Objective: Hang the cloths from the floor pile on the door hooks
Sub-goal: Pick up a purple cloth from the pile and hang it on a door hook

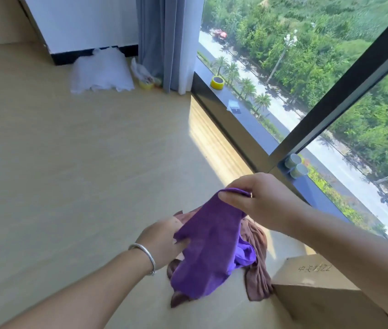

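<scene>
From the head view, both hands hold one purple cloth (209, 248) above the floor pile. The right hand (259, 198) pinches the cloth's upper edge between thumb and fingers — its grip is clamped on the fabric, lifted higher than the left. The left hand (164, 238), with a silver bangle (144, 254) on its wrist, has its grip closed on the cloth's left side lower down, so the cloth hangs stretched between the two.

Beneath it on the wooden floor (69, 174) lies the pile: brown cloths (257, 264) spread near and right, with more purple fabric bunched among them. A cardboard box (316, 288) sits just beside the pile at the near right, touching the brown cloth.

Farther off, a white bag (101, 72) lies against the far wall beside a grey curtain (164, 41). A yellow tape roll (217, 82) rests on the window sill (247, 117) — two small cups (296, 166) stand nearer along it, at the dark window frame (342, 91).
</scene>
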{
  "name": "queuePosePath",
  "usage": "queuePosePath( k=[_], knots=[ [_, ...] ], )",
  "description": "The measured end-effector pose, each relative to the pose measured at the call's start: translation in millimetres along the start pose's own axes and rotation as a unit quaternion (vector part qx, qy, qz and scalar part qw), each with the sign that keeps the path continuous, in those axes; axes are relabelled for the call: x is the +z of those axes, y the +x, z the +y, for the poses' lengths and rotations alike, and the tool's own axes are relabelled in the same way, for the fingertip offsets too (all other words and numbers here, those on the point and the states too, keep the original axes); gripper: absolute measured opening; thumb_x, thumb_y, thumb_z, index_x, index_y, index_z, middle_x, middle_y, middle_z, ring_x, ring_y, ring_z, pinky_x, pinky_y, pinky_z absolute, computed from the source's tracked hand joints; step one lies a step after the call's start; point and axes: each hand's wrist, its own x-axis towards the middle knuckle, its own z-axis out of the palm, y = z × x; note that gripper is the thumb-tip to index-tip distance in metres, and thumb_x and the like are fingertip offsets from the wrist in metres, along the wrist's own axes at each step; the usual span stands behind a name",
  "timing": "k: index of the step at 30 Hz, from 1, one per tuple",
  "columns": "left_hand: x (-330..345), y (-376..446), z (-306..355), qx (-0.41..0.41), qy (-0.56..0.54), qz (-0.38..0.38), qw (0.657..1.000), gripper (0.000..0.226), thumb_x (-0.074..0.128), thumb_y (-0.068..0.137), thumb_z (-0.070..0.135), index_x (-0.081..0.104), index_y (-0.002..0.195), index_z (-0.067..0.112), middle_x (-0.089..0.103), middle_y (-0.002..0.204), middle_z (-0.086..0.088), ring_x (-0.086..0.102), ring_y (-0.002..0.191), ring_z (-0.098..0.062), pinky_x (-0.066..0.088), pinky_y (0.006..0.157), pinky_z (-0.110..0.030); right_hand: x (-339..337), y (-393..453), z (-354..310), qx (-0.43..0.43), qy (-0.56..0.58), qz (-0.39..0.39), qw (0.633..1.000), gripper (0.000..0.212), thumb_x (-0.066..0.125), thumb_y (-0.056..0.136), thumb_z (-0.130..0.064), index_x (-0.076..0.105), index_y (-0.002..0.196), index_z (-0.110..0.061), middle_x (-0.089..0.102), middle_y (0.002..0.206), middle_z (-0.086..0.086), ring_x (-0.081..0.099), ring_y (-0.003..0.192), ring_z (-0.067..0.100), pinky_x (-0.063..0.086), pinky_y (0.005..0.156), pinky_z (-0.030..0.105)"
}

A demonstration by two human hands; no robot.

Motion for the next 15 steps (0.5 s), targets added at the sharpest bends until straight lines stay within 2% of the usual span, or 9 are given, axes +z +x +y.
queuePosePath(
  k=[3, 5, 7, 10, 13, 15],
  knots=[
    [-36, -15, -4, -0.036, 0.062, 0.015, 0.997, 0.024, 0.049, 0.092, 0.042, 0.052, 0.074, 0.027, 0.053, 0.077, 0.007, 0.052, 0.076, -0.019, 0.035, 0.062, -0.030, -28, 1, -24, -0.016, 0.011, 0.009, 1.000, 0.029, 0.060, 0.089, -0.049, 0.072, 0.084, -0.023, 0.069, 0.074, 0.002, 0.064, 0.065, 0.017, 0.053, 0.060, 0.031],
    [-56, -31, -11, -0.077, 0.091, 0.018, 0.993, 0.029, 0.044, 0.094, 0.041, 0.044, 0.067, 0.028, 0.054, 0.076, 0.005, 0.054, 0.076, -0.022, 0.038, 0.062, -0.031, -40, 2, -38, -0.033, -0.003, 0.016, 0.999, 0.028, 0.058, 0.090, -0.048, 0.072, 0.084, -0.024, 0.069, 0.072, -0.002, 0.063, 0.064, 0.011, 0.050, 0.057, 0.024],
    [-77, -50, -21, -0.103, 0.117, 0.029, 0.987, 0.027, 0.041, 0.095, 0.038, 0.046, 0.071, 0.028, 0.059, 0.081, 0.004, 0.056, 0.079, -0.023, 0.040, 0.065, -0.031, -49, 3, -51, -0.049, -0.036, 0.021, 0.998, 0.029, 0.055, 0.091, -0.050, 0.072, 0.088, -0.026, 0.070, 0.078, -0.006, 0.062, 0.071, 0.006, 0.049, 0.064, 0.021],
    [-113, -81, -30, -0.128, 0.174, 0.062, 0.974, 0.025, 0.037, 0.097, 0.037, 0.053, 0.082, 0.024, 0.062, 0.088, 0.005, 0.058, 0.086, -0.022, 0.038, 0.065, -0.031, -56, 3, -71, -0.060, -0.077, 0.008, 0.995, 0.034, 0.050, 0.093, -0.051, 0.072, 0.094, -0.025, 0.071, 0.087, -0.005, 0.063, 0.081, 0.010, 0.052, 0.076, 0.031],
    [-156, -117, -33, -0.152, 0.216, 0.097, 0.960, 0.027, 0.036, 0.098, 0.037, 0.056, 0.084, 0.026, 0.063, 0.090, 0.005, 0.059, 0.088, -0.024, 0.033, 0.064, -0.030, -60, 3, -96, -0.073, -0.105, -0.009, 0.992, 0.035, 0.047, 0.095, -0.050, 0.072, 0.101, -0.025, 0.071, 0.092, -0.005, 0.063, 0.087, 0.014, 0.052, 0.081, 0.036],
    [-185, -144, -38, -0.173, 0.239, 0.116, 0.948, 0.028, 0.035, 0.099, 0.037, 0.059, 0.088, 0.026, 0.063, 0.092, 0.005, 0.059, 0.090, -0.023, 0.031, 0.064, -0.030, -57, 5, -115, -0.093, -0.122, -0.014, 0.988, 0.032, 0.047, 0.096, -0.048, 0.071, 0.105, -0.028, 0.071, 0.095, -0.008, 0.063, 0.089, 0.014, 0.051, 0.081, 0.033]
  ],
)
